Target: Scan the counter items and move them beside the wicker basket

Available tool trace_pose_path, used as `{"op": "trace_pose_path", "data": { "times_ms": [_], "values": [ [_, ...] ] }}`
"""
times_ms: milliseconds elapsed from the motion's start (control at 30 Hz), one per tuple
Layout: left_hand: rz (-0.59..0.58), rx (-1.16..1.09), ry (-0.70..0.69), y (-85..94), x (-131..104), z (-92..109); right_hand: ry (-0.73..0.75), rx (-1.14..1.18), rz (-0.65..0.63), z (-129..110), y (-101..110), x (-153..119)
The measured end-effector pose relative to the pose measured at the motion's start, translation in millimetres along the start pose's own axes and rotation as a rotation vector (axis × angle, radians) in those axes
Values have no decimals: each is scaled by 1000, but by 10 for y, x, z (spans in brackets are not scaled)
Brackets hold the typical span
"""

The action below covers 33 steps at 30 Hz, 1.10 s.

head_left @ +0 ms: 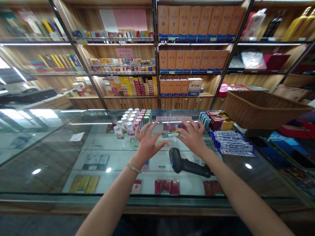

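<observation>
A small green-and-white stick pack [171, 134], likely gum or candy, is between my hands above the glass counter. My right hand [193, 137] has its thumb and index finger at the pack's right end, the other fingers raised and spread. The index fingertip of my left hand [147, 141] meets the left end; its thumb sits apart below and its fingers are spread. A black barcode scanner [188, 166] lies on the glass just below the pack, partly behind my right forearm.
Several small cans and jars [129, 123] stand left of centre. To the right are blue-and-white packets [232, 143], stacked red-and-gold boxes [219, 120] and a brown woven basket [265, 109]. Packs show inside the glass counter [118, 183]. Shelves of boxed goods [194, 23] line the back.
</observation>
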State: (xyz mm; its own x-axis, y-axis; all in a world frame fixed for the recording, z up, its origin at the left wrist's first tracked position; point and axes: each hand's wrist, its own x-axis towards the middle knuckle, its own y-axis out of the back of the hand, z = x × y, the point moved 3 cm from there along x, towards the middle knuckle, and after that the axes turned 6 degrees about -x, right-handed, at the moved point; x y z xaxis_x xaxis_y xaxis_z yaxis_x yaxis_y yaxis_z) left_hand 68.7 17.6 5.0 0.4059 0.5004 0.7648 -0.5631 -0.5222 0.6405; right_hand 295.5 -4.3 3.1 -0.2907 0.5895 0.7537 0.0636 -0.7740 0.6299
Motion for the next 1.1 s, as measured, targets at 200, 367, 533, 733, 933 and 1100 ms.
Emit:
{"op": "trace_pose_path", "data": {
  "times_ms": [200,367,533,733,933,1100],
  "values": [
    [7,15,4,12,-2,2,-36,38,-22,7,-24,-2],
    [41,20,1,-8,-9,-10,-62,80,-65,-10,-29,-17],
    [26,-5,34,-57,-30,-46,-87,121,-185,-12,-21,30],
    [22,-43,116,-85,-63,-150,-115,221,-402,-97,129,-32],
    [20,-38,148,-82,-74,-200,-52,304,-693,-253,302,-622],
    [19,-35,154,-82,-69,-183,-79,217,-642,-344,418,-836]
  ]
}}
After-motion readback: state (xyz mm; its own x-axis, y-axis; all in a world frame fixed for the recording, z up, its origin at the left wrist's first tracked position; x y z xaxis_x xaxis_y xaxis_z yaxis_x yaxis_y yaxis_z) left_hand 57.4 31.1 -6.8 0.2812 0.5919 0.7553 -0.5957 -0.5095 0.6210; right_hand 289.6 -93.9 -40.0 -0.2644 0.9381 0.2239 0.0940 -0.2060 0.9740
